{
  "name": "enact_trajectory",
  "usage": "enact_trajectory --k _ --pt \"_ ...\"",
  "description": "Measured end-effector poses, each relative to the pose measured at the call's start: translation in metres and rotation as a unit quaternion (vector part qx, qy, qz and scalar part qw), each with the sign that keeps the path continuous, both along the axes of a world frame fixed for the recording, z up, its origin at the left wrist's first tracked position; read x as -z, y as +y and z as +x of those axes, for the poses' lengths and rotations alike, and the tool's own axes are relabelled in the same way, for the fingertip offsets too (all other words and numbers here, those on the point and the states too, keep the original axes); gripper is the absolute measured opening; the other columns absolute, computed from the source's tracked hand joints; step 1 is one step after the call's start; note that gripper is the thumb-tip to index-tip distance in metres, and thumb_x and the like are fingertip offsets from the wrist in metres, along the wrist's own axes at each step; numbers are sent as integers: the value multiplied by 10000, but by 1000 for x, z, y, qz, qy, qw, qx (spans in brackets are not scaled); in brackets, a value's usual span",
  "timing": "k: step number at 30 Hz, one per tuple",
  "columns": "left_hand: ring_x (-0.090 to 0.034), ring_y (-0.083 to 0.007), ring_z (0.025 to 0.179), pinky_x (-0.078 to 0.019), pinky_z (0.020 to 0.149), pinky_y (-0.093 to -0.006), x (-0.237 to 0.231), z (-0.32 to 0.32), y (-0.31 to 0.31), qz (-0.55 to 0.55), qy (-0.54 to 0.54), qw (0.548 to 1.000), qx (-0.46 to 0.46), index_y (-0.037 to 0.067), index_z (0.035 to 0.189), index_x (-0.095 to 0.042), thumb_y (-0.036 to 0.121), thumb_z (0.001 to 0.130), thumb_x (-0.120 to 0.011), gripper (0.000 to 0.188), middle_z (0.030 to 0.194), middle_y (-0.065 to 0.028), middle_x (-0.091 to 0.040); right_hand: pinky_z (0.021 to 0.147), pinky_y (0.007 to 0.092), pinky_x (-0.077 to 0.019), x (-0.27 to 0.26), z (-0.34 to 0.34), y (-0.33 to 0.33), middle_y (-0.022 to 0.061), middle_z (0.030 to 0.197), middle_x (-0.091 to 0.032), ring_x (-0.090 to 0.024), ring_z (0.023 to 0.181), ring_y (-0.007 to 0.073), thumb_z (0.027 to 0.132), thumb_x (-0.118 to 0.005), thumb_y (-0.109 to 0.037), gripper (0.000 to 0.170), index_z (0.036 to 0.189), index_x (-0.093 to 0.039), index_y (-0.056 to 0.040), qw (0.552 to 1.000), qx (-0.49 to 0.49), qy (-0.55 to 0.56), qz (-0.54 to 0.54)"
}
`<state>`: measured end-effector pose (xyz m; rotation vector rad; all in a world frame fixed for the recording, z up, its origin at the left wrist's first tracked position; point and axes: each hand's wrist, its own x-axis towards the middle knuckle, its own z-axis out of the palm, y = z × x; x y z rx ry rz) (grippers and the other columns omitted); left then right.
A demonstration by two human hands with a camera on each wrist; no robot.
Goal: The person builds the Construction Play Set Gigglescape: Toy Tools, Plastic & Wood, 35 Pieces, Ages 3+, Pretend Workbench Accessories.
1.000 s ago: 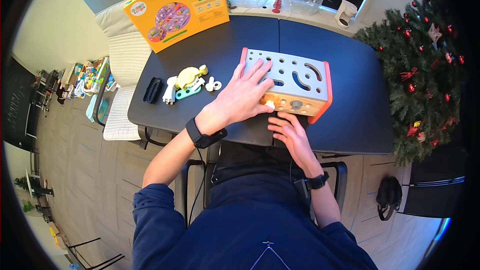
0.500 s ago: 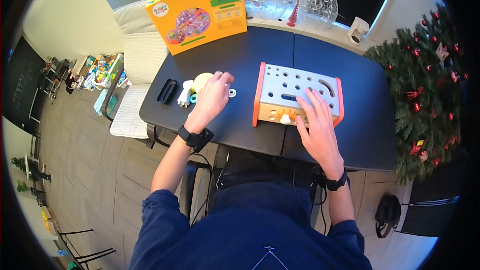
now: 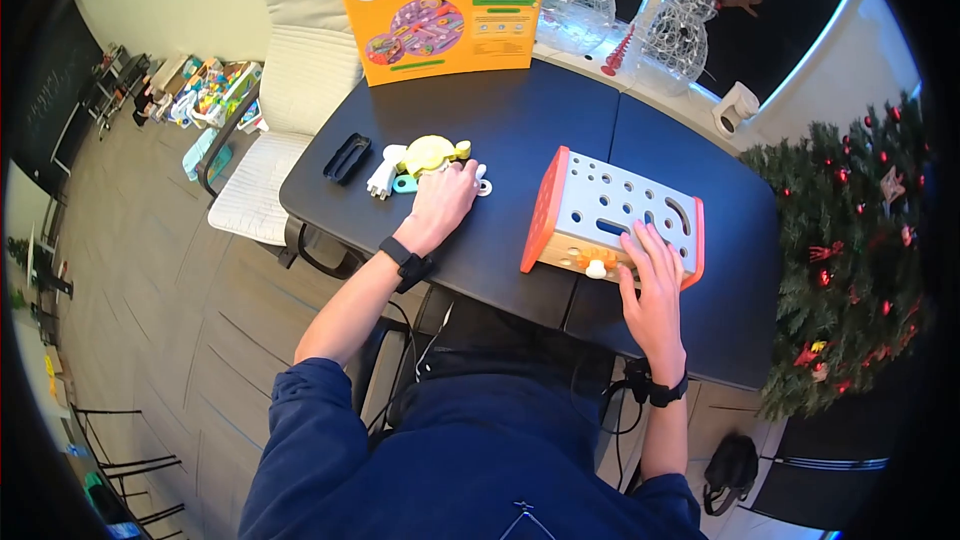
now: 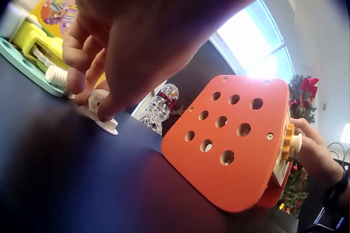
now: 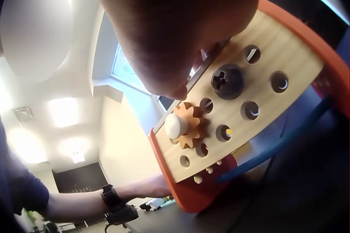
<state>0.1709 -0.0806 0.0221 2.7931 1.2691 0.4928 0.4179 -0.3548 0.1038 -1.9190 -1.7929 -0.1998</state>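
My left hand (image 3: 440, 208) is at the left group of toy parts, its thumb and a curled finger pinching a small white part (image 4: 95, 101) in the left wrist view. Beside it lie a ridged white piece (image 4: 56, 75), a yellow-green piece (image 3: 430, 154) and a teal strip (image 4: 27, 68). My right hand (image 3: 655, 305) rests with extended fingers on the grey perforated top (image 3: 612, 202) of a toy box with red ends (image 3: 546, 210). On the box's wooden side are an orange gear (image 5: 192, 126) with a white knob (image 3: 596, 269) and a dark grey screw head (image 5: 227, 81).
A yellow box (image 3: 490, 40) stands at the back of the dark table (image 3: 480, 265). A black tray (image 3: 347, 159) lies at the table's left. White chair (image 3: 300, 70) on the left, decorated tree (image 3: 840, 240) on the right, wire snowmen (image 3: 680, 35) behind.
My left hand has left the toy box and moved left to the loose parts. My right hand has gone from below the box's front side to its top. The head view has shifted.
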Motion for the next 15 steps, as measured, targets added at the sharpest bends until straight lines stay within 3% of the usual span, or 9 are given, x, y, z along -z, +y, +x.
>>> enact_trajectory --k 1,4,7,11,15 --pt "-749 -337 812 -578 673 -479 -5 0 -2 -7 -8 1000 4 38 1144 -619 221 1020 -689 232 913 -129 -749 1266 527 -300 0 1 0 133 1586 -565 -471 1525 315 1031 -666 -96 424 1455 -647 -98 1000 0 -2 -1" --pt "-756 -362 853 -584 728 -486 -20 0 -11 -111 -194 973 56 36 1190 -607 210 1029 -703 256 1013 -131 -783 1272 528 -294 1 0 -1 130 1596 -556 -463 1533 316 1025 -671 -86 437 1460 -641 -99 1000 3 -4 -4" --pt "-772 -288 863 -596 769 -416 -29 12 -18 -224 -271 935 49 24 1229 -605 148 1016 -740 281 1129 -132 -779 1283 530 -284 -1 0 -2 133 1609 -542 -444 1548 322 1019 -667 -73 450 1467 -628 -92 1000 3 -3 -15" --pt "-771 -239 869 -595 761 -395 -36 19 -18 -305 -291 899 117 17 1231 -592 98 1023 -721 258 1112 -129 -766 1284 523 -301 0 3 -9 165 1647 -487 -404 1572 369 1005 -647 -25 474 1475 -596 -60 999 13 32 12" --pt "-768 -194 868 -593 730 -353 -46 24 -20 -339 -334 871 122 15 1236 -597 63 1043 -683 216 1089 -102 -765 1271 509 -339 6 12 -24 198 1677 -432 -364 1588 418 992 -626 24 492 1477 -569 -36 992 64 91 56"
